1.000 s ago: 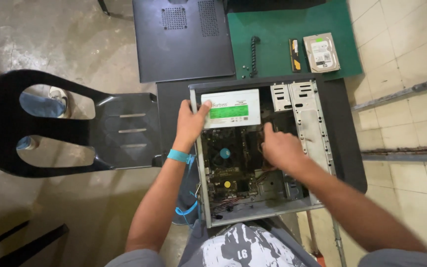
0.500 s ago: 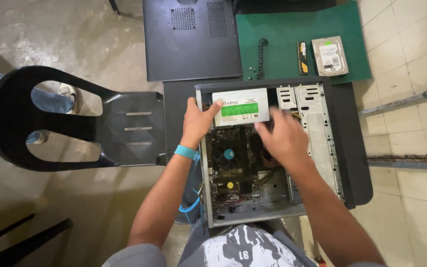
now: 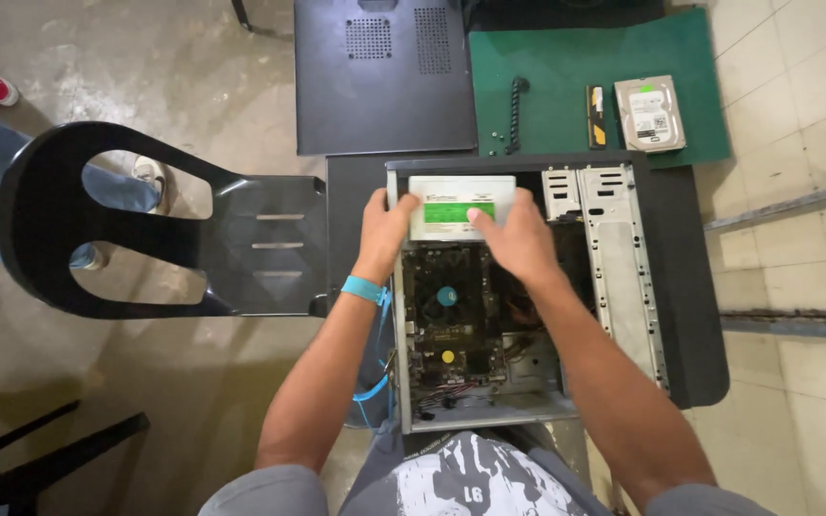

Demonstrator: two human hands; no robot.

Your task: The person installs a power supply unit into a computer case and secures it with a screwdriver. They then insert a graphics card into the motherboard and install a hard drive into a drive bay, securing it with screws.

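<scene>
power supply (image 3: pixel 459 205) sits between left hand (image 3: pixel 384 225) and right hand (image 3: pixel 518 239) — both gripping it.

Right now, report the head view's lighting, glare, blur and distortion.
Head view: even, soft light, no harsh glare; the left hand and right hand on the power supply look slightly soft; the open computer case interior is dim; wide-angle bending shows at the floor tiles.

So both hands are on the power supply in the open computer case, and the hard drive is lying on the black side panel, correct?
Not quite. Both the left hand and right hand are on the power supply in the computer case, but the head view shows the hard drive lying on the green mat, not the black side panel.
</scene>
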